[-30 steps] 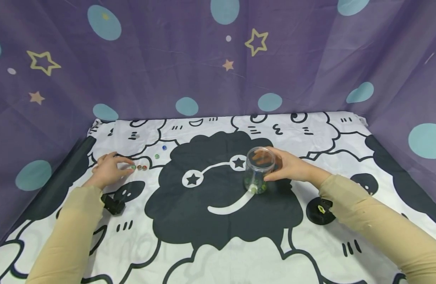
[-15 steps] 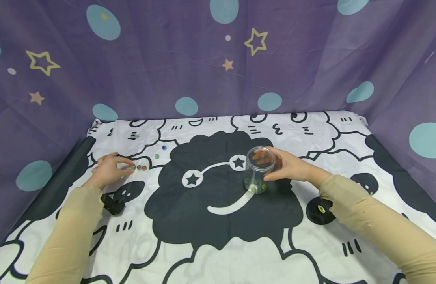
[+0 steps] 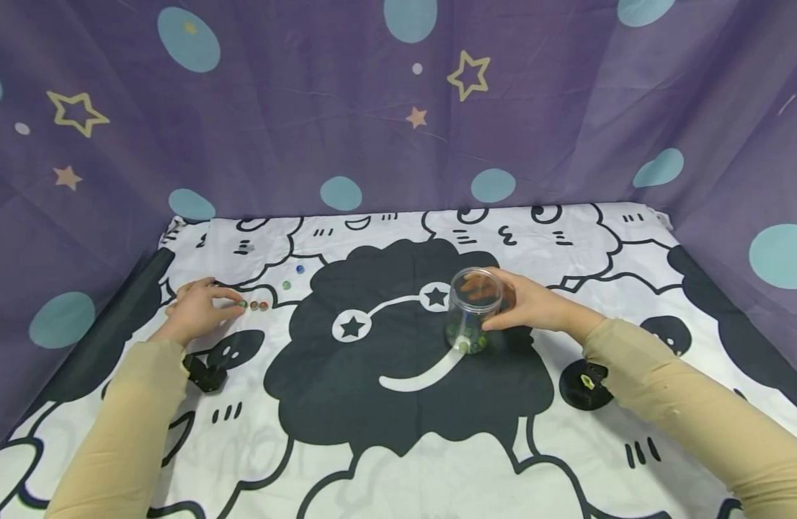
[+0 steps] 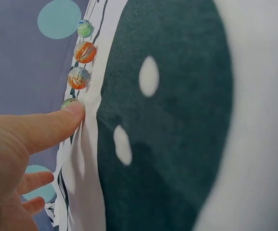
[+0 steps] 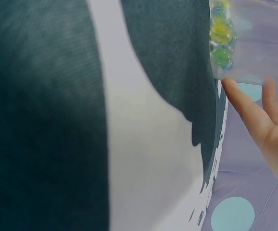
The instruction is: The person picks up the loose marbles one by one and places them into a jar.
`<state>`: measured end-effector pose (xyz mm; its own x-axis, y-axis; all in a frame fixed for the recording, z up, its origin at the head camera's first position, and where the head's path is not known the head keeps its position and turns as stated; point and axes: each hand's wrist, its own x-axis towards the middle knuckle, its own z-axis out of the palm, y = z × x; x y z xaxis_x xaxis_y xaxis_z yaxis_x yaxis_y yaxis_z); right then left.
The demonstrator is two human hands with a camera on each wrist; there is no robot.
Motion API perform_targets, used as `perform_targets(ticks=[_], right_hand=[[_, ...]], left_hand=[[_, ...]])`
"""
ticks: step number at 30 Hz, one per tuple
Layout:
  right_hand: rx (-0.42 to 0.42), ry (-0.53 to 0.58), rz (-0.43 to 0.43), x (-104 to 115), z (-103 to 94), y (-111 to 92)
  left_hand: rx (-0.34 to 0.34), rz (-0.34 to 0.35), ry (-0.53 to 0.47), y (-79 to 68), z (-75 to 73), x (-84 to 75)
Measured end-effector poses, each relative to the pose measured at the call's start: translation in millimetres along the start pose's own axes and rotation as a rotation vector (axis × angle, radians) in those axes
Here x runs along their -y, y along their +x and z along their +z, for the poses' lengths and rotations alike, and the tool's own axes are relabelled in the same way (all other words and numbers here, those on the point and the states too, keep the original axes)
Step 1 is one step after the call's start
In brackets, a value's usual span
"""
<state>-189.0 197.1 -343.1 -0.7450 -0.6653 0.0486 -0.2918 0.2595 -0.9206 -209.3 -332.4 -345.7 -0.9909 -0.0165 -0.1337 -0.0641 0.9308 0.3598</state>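
Observation:
My left hand [image 3: 200,310] is at the left of the cloth, with thumb and index finger pinching a green glass marble [image 4: 69,103]. In the left wrist view the thumb tip covers part of it. Two orange-streaked marbles, a nearer one [image 4: 79,78] and a farther one [image 4: 85,52], lie in line just beyond the fingertips. Farther back are a green marble [image 3: 286,285] and a blue marble [image 3: 300,269]. Right of centre, my right hand [image 3: 531,299] grips a clear lidless jar [image 3: 475,306] from its right side. Several green and yellow marbles [image 5: 221,33] lie in its bottom.
A white cloth with black cartoon sheep [image 3: 346,461] covers the table. Purple curtains [image 3: 372,130] with stars and blue dots hang behind and at both sides. A black device [image 3: 206,375] is at the left wrist, another black one [image 3: 585,386] at the right wrist.

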Motion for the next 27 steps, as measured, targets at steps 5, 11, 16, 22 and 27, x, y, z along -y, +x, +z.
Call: perform_targets(ticks=[5, 11, 16, 22, 27], right_hand=[[-0.002, -0.007, -0.003, 0.0, 0.1, 0.0], [-0.002, -0.004, -0.002, 0.0, -0.4, 0.5], [0.003, 0.002, 0.000, 0.1, -0.7, 0.6], [0.002, -0.002, 0.000, 0.4, -0.7, 0.7], [0.004, 0.007, -0.004, -0.5, -0.4, 0.7]], left_hand=[[-0.006, -0.005, 0.007, 0.6, -1.2, 2.7], [-0.004, 0.007, -0.001, -0.5, -4.0, 2.8], [0.000, 0.017, -0.002, -1.7, -6.5, 2.5], [-0.029, 0.022, -0.007, -4.5, -10.5, -0.3], [-0.065, 0.025, -0.020, -8.9, -14.0, -5.2]])
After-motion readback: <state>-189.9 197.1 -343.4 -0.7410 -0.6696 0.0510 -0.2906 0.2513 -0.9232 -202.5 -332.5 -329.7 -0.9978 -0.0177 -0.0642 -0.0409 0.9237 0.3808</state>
